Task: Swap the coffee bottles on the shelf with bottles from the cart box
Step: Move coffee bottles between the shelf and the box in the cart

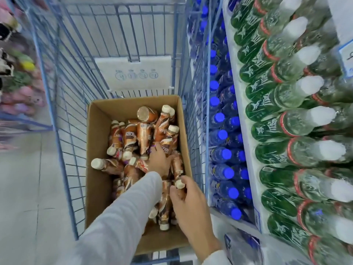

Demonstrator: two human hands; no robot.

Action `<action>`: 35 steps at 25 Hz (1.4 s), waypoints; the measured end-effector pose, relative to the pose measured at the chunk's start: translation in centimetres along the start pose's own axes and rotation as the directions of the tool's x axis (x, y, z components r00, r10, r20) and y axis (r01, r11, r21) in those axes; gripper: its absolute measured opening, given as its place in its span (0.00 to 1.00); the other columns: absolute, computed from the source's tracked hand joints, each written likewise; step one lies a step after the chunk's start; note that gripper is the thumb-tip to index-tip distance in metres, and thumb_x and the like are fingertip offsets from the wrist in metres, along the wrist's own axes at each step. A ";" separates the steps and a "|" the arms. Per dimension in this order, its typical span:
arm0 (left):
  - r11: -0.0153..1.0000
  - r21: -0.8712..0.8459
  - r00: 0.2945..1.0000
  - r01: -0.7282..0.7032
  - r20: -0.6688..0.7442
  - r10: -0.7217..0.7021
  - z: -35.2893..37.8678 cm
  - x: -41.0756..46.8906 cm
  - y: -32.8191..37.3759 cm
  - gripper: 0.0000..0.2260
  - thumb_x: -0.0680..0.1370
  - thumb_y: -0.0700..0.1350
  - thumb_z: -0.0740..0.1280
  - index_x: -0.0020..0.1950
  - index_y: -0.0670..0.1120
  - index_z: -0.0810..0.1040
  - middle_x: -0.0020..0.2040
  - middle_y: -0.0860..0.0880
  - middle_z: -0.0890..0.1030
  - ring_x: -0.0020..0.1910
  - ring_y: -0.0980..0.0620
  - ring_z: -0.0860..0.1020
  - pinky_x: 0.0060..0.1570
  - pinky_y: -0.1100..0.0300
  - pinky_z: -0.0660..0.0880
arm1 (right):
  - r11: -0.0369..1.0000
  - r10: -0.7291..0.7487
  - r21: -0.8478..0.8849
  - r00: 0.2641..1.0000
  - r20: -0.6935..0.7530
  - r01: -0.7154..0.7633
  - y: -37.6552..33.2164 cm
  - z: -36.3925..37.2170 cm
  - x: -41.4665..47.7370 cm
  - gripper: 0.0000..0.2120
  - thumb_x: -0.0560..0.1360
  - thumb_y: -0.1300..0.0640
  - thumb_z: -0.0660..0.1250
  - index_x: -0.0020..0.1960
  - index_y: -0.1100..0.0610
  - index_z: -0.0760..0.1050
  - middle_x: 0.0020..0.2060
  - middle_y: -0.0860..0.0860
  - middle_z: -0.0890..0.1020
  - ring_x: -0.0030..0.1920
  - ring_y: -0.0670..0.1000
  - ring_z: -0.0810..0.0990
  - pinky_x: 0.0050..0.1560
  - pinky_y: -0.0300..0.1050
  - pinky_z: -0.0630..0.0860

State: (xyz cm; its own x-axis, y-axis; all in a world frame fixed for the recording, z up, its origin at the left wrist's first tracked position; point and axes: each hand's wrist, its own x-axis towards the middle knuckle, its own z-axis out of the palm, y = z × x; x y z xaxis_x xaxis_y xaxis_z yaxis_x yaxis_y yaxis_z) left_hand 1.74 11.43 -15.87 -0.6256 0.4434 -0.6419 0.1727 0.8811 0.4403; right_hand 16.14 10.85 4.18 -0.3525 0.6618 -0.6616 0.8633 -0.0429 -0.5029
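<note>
An open cardboard box (99, 134) sits in a blue wire cart (63, 104) and holds several brown coffee bottles (129, 138) with cream caps, lying jumbled. My left hand (159, 161) reaches into the pile from a grey sleeve, fingers down among the bottles; whether it grips one is hidden. My right hand (188, 203) is at the box's right side, fingers closed around the cream-capped neck of one coffee bottle (177, 169).
To the right stands a shelf (246, 131) with rows of blue-capped bottles (222, 134) and green-labelled clear bottles (298, 123). A white sign (133, 73) hangs on the cart's far wall. Blurred colourful goods (21, 87) line the far left across the grey floor.
</note>
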 end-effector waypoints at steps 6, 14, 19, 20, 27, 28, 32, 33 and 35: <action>0.948 -0.315 0.999 -0.042 0.001 0.045 -3.1 -2.2 -0.7 0.21 0.75 0.51 0.74 0.66 0.48 0.74 0.58 0.50 0.82 0.59 0.49 0.80 0.59 0.55 0.75 | 0.997 -0.043 0.061 0.999 0.015 0.042 -0.8 0.5 2.7 0.21 0.80 0.43 0.61 0.72 0.45 0.66 0.68 0.43 0.74 0.66 0.47 0.73 0.66 0.49 0.73; 0.667 -0.739 0.993 0.097 0.116 -0.015 -13.4 -15.2 -4.6 0.23 0.71 0.54 0.75 0.65 0.54 0.79 0.58 0.52 0.85 0.59 0.52 0.82 0.64 0.46 0.75 | 0.996 -0.078 0.049 0.997 -0.001 0.078 -5.5 5.9 18.6 0.24 0.77 0.58 0.66 0.70 0.61 0.63 0.66 0.60 0.73 0.65 0.61 0.74 0.65 0.53 0.72; 0.620 -0.776 0.992 0.118 0.121 -0.038 -14.9 -17.0 -6.5 0.23 0.69 0.53 0.75 0.64 0.55 0.79 0.58 0.51 0.85 0.59 0.51 0.82 0.63 0.44 0.76 | 0.999 -0.003 -0.042 0.997 -0.074 0.000 -5.5 9.9 25.2 0.31 0.73 0.55 0.71 0.70 0.63 0.62 0.66 0.63 0.73 0.67 0.65 0.71 0.68 0.58 0.70; 0.611 -0.782 0.991 0.124 0.124 -0.042 -15.1 -17.0 -6.8 0.25 0.69 0.54 0.75 0.65 0.55 0.79 0.58 0.51 0.85 0.60 0.51 0.82 0.64 0.44 0.76 | 0.999 -0.006 -0.052 0.994 -0.110 0.000 -5.5 10.4 25.5 0.31 0.72 0.53 0.72 0.69 0.63 0.63 0.66 0.63 0.73 0.68 0.64 0.71 0.68 0.57 0.69; 0.576 -0.814 0.994 0.073 0.104 0.021 -17.0 -17.7 -7.2 0.22 0.73 0.50 0.76 0.66 0.54 0.78 0.57 0.51 0.85 0.58 0.51 0.83 0.54 0.56 0.79 | 0.957 -0.006 0.290 1.000 0.022 -0.001 -5.0 10.4 19.8 0.40 0.67 0.47 0.78 0.72 0.57 0.64 0.69 0.52 0.70 0.67 0.53 0.71 0.70 0.53 0.69; 0.581 -0.811 0.994 0.062 0.102 0.036 -17.6 -18.1 -6.9 0.22 0.72 0.50 0.76 0.66 0.54 0.78 0.58 0.51 0.85 0.59 0.50 0.82 0.57 0.53 0.79 | 0.933 -0.034 0.361 0.998 0.047 0.015 -4.6 9.4 17.7 0.40 0.66 0.46 0.78 0.72 0.54 0.64 0.66 0.50 0.74 0.64 0.51 0.75 0.68 0.52 0.72; 0.566 -0.825 0.982 -0.001 0.106 0.155 -20.2 -20.0 -4.0 0.23 0.71 0.49 0.74 0.66 0.56 0.78 0.59 0.49 0.85 0.60 0.47 0.82 0.61 0.46 0.76 | 0.839 -0.093 0.541 0.995 0.034 0.060 -4.8 3.9 6.5 0.30 0.72 0.50 0.76 0.70 0.47 0.67 0.59 0.43 0.81 0.56 0.41 0.80 0.57 0.39 0.76; 0.557 -0.831 0.974 -0.012 0.117 0.195 -20.7 -20.6 -3.0 0.23 0.71 0.48 0.74 0.66 0.54 0.78 0.59 0.47 0.85 0.59 0.46 0.82 0.60 0.46 0.77 | 0.802 -0.108 0.591 0.994 0.003 0.085 -4.7 2.7 3.6 0.27 0.71 0.48 0.75 0.67 0.42 0.69 0.57 0.40 0.82 0.56 0.41 0.80 0.59 0.43 0.77; 0.559 -0.828 0.946 -0.039 0.149 0.287 -21.4 -21.9 -0.8 0.21 0.72 0.47 0.73 0.65 0.50 0.79 0.59 0.45 0.84 0.58 0.44 0.83 0.55 0.49 0.79 | 0.731 -0.101 0.675 0.994 -0.037 0.100 -4.9 0.1 -1.5 0.23 0.71 0.47 0.75 0.62 0.35 0.71 0.54 0.35 0.82 0.57 0.43 0.82 0.61 0.51 0.78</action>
State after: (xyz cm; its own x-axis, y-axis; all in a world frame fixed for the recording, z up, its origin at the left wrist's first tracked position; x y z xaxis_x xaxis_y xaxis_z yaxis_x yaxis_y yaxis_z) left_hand -1.00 -2.54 11.28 -0.4293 0.6968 -0.5746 -0.5088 0.3390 0.7913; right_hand 12.41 9.95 7.57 -0.4239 0.6904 -0.5863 0.3527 -0.4704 -0.8089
